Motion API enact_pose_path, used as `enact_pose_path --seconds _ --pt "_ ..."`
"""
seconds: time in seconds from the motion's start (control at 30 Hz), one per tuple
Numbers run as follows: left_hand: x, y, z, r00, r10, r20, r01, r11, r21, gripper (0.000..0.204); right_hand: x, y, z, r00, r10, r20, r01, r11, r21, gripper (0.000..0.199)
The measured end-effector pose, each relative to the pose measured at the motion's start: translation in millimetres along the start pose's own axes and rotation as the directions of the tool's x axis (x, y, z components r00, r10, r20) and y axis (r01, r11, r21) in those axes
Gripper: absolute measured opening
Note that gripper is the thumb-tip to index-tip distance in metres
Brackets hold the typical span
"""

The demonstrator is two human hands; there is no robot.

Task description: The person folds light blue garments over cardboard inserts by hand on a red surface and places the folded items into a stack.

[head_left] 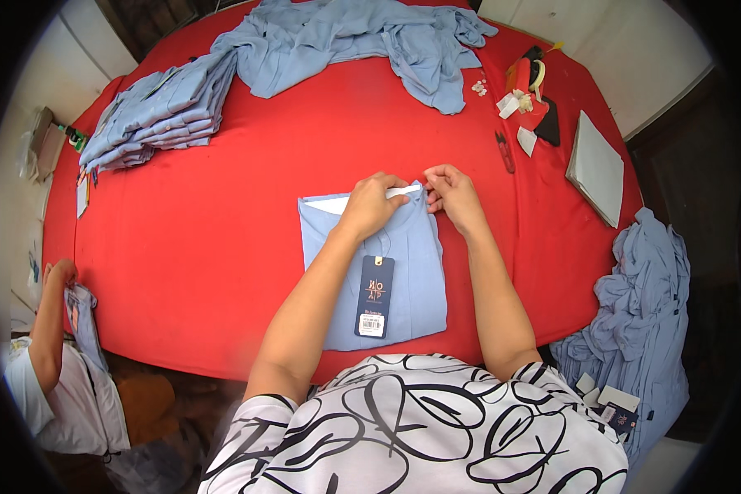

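A folded light blue shirt [416, 272] lies in front of me on the red-covered table [181, 272]. A navy hang tag [376, 296] with a white label rests on its front. White card or paper [325, 205] shows along the shirt's far edge. My left hand [372, 204] is closed on that edge, with the thumb by a white strip near the right corner. At this far right corner, the fingers of my right hand [454, 198] pinch the shirt's edge. What lies under the left fingers is hidden.
Stacked folded blue shirts [160, 107] sit far left, beside a heap of loose blue shirts [346, 41]. Far right are red snips [505, 152], tape [537, 76] and a white stack [597, 169]. More shirts [634, 288] hang at right. Another person [70, 379] handles blue cloth at left.
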State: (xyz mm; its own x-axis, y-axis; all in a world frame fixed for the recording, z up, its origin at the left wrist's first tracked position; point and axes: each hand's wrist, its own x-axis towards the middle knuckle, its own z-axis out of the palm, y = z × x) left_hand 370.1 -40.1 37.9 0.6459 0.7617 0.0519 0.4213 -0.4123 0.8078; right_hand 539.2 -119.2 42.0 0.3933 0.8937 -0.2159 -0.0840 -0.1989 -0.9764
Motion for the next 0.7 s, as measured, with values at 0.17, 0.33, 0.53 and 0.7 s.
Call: enact_pose_path --seconds 0.17,0.33,0.53,0.7 --pt "-1 10 -10 0.995 -0.088 0.037 0.093 0.979 -0.181 0.028 5 1 -12 0.984 0.098 0.15 -0.099 0.995 -0.002 0.019" --pt "-3 5 -11 0.998 -0.049 0.049 0.057 0.984 -0.169 0.023 13 0 7 0.997 -0.081 0.011 0.079 0.923 -0.376 0.019" --pt "5 -15 -9 0.991 0.012 0.135 0.007 0.991 -0.134 0.024 16 15 7 0.997 -0.05 0.065 0.065 0.963 -0.26 0.018" --pt "-4 -19 -46 0.991 0.132 0.008 -0.132 0.988 0.074 0.04 19 14 -6 0.988 -0.037 0.153 0.099 0.899 -0.426 0.023"
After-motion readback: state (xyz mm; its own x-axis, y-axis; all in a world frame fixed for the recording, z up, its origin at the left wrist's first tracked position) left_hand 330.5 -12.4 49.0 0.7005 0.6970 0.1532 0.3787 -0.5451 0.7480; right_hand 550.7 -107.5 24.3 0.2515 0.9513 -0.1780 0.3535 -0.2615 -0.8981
